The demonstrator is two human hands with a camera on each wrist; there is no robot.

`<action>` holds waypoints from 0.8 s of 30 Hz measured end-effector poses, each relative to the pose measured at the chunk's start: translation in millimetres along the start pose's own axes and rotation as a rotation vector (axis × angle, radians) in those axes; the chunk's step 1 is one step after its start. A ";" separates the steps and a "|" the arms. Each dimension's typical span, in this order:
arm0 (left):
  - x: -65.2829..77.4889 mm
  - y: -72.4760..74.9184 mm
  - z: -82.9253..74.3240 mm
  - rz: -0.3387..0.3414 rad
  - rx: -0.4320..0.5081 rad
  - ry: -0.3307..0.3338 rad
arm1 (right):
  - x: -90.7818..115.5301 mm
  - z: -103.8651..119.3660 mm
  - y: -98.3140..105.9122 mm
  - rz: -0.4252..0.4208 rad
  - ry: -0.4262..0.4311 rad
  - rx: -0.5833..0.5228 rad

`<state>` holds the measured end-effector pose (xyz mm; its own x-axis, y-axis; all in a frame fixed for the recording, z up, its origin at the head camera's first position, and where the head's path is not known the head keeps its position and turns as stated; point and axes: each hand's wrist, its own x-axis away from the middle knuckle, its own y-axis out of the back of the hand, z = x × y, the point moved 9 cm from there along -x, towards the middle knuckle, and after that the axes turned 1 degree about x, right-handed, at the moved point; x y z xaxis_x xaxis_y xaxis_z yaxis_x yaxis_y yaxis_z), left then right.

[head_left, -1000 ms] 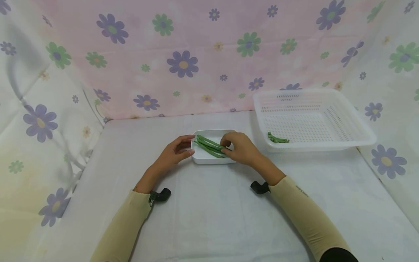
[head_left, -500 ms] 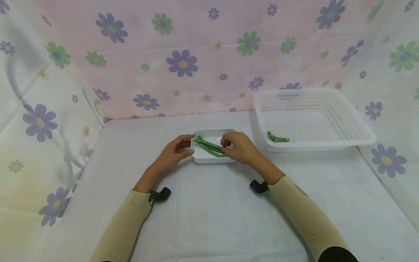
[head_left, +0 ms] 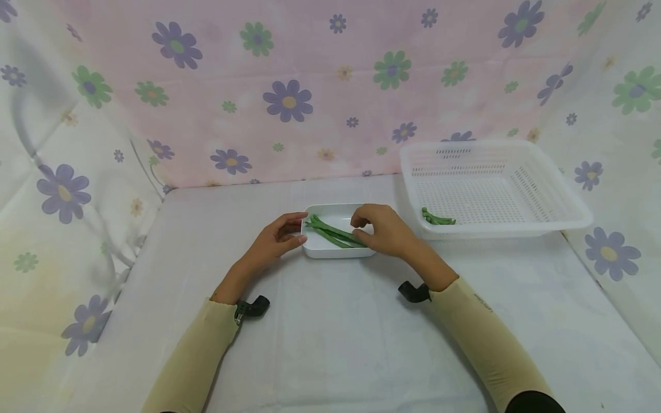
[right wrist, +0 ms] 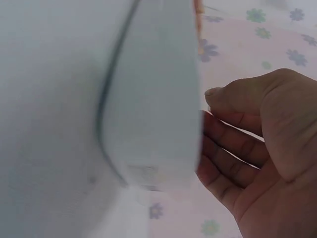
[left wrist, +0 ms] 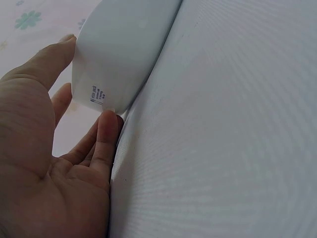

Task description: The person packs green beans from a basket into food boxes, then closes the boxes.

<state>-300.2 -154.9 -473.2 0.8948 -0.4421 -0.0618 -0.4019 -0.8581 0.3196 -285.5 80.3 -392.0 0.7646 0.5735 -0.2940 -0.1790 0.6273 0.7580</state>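
Several long green beans (head_left: 330,232) lie lengthwise in a small white tray (head_left: 322,252) at the middle of the table in the head view. My left hand (head_left: 276,235) touches the tray's left end with its thumb and fingertips; the left wrist view shows the fingers lightly bent against the outer wall. Over the tray's right end is my right hand (head_left: 384,232), thumb and index loosely bent with a small gap between them, close to the bean ends. In the right wrist view the tray wall (right wrist: 153,99) hides part of the fingers, and no bean shows there.
A large white perforated basket (head_left: 496,229) stands at the back right, near the right hand. A small bunch of green beans (head_left: 439,218) lies in its left corner. Floral cloth (head_left: 320,57) walls in the white-covered table (head_left: 330,338) at the back and sides.
The right hand has shifted slightly right and back, showing more of the bean ends. The beans' left tips lie closer together than a second ago. The left hand and tray stay put.
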 end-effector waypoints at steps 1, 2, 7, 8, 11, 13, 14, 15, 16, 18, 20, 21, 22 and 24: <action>0.1 -0.1 -0.6 0.000 0.000 -0.002 | 0.6 1.4 4.3 -0.007 0.005 -0.001; 0.1 -0.3 -1.2 0.000 0.001 -0.004 | 1.3 3.5 9.1 -0.014 0.011 0.003; 0.9 -0.8 -3.8 0.005 0.007 -0.017 | 5.0 14.4 32.0 -0.039 0.029 0.057; 1.0 -0.8 -3.7 0.004 0.007 -0.015 | 6.1 17.1 36.9 -0.046 0.035 0.059; 1.6 -0.7 -2.8 0.002 0.003 -0.006 | 9.8 24.1 51.8 -0.076 0.051 0.058; 1.9 -0.7 -2.7 0.003 0.002 -0.005 | 12.7 27.5 61.8 -0.101 0.054 0.059; 2.0 -0.7 -2.4 0.003 0.005 -0.002 | 14.1 29.8 66.8 -0.111 0.055 0.057; 2.2 -0.7 -2.3 0.003 0.005 0.000 | 15.3 31.5 71.5 -0.121 0.055 0.061; 2.2 -0.9 -2.5 0.004 0.006 0.000 | 16.6 32.5 76.2 -0.133 0.056 0.063; 2.3 -1.0 -2.7 0.005 0.005 0.000 | 19.3 34.2 85.0 -0.154 0.063 0.061; 2.4 -1.0 -2.9 0.004 0.002 0.003 | 22.0 34.0 93.2 -0.177 0.073 0.056; 2.3 -1.0 -3.1 0.004 0.001 0.002 | 23.4 33.0 97.2 -0.189 0.076 0.056; 2.3 -1.2 -3.5 0.004 0.002 0.001 | 25.0 31.8 101.3 -0.202 0.079 0.056; 2.1 -1.5 -4.3 0.006 0.002 -0.003 | 28.2 29.6 108.9 -0.223 0.083 0.062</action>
<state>-296.9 -153.5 -469.8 0.8918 -0.4480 -0.0626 -0.4076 -0.8559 0.3183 -265.2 149.1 -300.5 0.7268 0.4678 -0.5030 0.0287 0.7109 0.7027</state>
